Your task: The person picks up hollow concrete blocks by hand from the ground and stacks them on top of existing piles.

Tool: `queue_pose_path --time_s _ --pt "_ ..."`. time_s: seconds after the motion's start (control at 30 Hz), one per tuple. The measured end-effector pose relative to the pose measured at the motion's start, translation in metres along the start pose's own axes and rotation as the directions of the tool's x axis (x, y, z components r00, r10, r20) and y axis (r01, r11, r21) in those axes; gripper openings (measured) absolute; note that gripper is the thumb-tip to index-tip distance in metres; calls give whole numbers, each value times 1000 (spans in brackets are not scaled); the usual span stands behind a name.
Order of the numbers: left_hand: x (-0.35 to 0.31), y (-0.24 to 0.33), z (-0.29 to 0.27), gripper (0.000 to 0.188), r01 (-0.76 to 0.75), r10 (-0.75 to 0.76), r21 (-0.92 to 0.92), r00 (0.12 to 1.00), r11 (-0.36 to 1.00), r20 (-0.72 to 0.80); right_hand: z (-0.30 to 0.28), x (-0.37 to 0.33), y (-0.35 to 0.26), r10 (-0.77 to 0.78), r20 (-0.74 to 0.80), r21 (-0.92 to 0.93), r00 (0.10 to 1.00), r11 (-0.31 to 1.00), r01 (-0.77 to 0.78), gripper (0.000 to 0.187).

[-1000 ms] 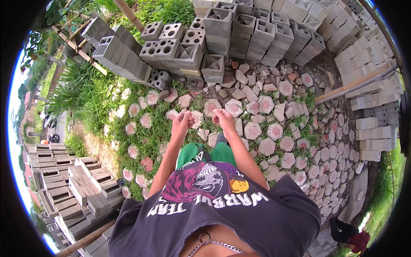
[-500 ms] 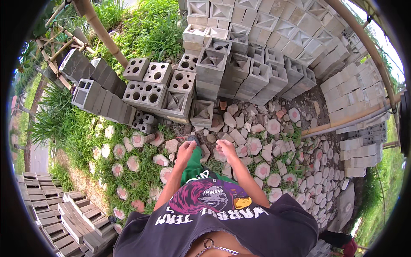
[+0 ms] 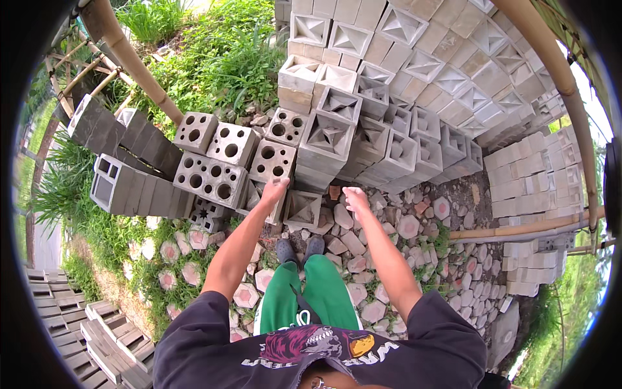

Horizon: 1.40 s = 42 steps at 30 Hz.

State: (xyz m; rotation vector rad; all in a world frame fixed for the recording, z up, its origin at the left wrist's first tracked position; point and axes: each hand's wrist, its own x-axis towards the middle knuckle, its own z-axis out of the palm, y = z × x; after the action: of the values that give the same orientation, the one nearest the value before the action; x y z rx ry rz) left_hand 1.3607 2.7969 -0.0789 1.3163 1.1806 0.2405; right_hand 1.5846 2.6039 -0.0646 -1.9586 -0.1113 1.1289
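Our left hand (image 3: 275, 189) and right hand (image 3: 356, 198) reach forward, each grip wide and holding nothing. The square patterned concrete block (image 3: 302, 209) stands on the ground between them, just below the fingertips, its hollow face toward us; the left hand is nearer, against its upper left corner

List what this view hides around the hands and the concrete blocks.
- Head view: the left hand covers part of the low patterned block; contact unclear.
- Right hand: palm faces away, so its grip is unseen.
- Block stack: rear faces hidden by front blocks.
- Shoes: partly hidden by green trousers.
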Motion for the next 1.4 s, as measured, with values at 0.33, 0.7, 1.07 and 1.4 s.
queue_pose_path --time_s 0.33,0.7,1.07,1.4 --pt "201 32 67 89 -28 29 17 999 999 -18 21 203 -46 -129 -215 67 968 987 146 101" --pt "234 70 85 94 219 -238 123 956 968 171 25 237 -53 -231 108 424 967 891 165 73" --pt "-42 -47 61 105 410 -384 -185 910 893 158 7 4 77 -70 150 264 986 964 28 65" --pt "-232 -220 48 74 187 -351 -909 935 373 49 33 -125 128 99 605 -75 790 995 -67 68"
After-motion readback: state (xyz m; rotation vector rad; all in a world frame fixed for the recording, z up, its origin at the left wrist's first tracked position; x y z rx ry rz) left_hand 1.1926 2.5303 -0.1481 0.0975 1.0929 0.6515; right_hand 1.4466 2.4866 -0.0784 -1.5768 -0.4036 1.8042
